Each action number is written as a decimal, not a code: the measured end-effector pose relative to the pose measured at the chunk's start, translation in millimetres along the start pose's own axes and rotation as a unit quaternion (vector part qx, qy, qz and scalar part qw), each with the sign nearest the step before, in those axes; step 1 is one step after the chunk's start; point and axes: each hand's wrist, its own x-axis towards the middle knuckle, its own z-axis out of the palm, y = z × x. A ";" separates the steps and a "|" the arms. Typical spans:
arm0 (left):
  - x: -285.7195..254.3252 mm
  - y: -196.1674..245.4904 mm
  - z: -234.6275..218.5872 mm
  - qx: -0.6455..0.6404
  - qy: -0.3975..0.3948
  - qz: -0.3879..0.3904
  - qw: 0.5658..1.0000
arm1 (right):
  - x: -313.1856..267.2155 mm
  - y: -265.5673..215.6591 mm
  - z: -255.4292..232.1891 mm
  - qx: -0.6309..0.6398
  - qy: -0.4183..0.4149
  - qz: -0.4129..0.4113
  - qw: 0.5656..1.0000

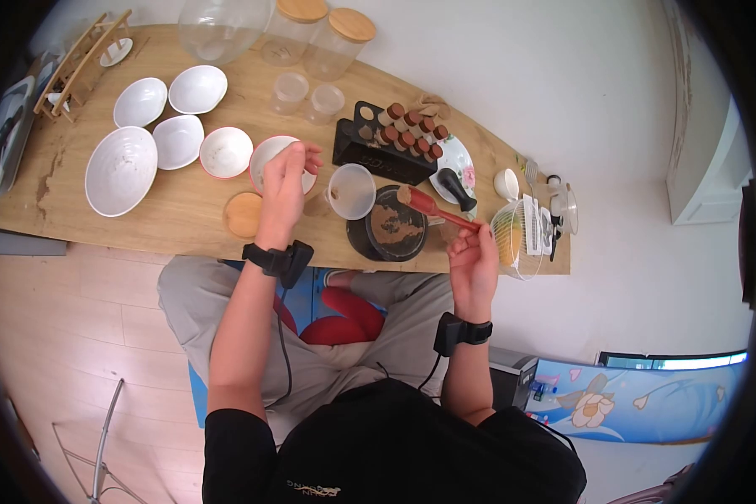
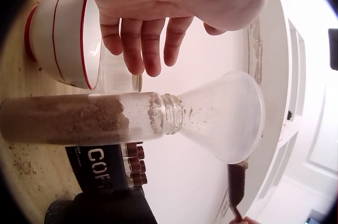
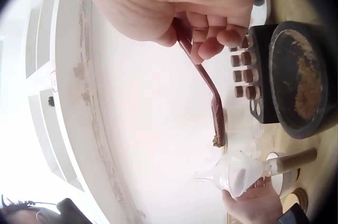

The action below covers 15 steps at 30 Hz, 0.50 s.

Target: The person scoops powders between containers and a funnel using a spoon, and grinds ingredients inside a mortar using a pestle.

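My right hand [image 1: 475,269] grips the handle of a small reddish-brown scoop [image 1: 420,202], with brown powder at its tip. The scoop's head is over the black mortar [image 1: 357,239], which has brown powder inside. Beside the mortar, a translucent funnel [image 2: 227,113] sits in the mouth of an upright clear bottle [image 2: 140,116] partly filled with brown powder. Near the bottle, my left hand [image 1: 284,193] is raised with relaxed fingers and holds nothing. In the head view it overlaps a red-rimmed bowl [image 1: 265,155].
A black rack [image 1: 382,160] of corked tubes stands behind the mortar; a black pestle [image 1: 456,190] lies on a floral plate [image 1: 454,155]. A round wooden lid [image 1: 244,215] and several white bowls [image 1: 122,172] are to the left. A wire basket [image 1: 517,244] stands at the right.
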 end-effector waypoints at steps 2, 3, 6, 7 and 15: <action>-0.2 0.2 0.5 -0.008 0.000 0.001 1.000 | -0.7 -3.9 16.3 -0.021 -0.025 -0.039 0.999; -0.3 1.1 0.6 -0.008 0.001 0.001 1.000 | -1.6 -4.6 23.2 -0.021 -0.026 -0.038 0.999; -0.8 3.3 1.0 -0.010 0.002 -0.007 1.000 | -5.2 -1.6 39.5 -0.058 -0.030 -0.069 0.995; -0.8 3.1 0.8 -0.011 0.001 -0.005 1.000 | -6.4 0.8 43.5 -0.084 -0.042 -0.091 0.991; -0.7 4.5 -0.2 -0.007 0.001 -0.001 1.000 | -25.6 5.0 71.3 -0.303 -0.076 -0.243 0.918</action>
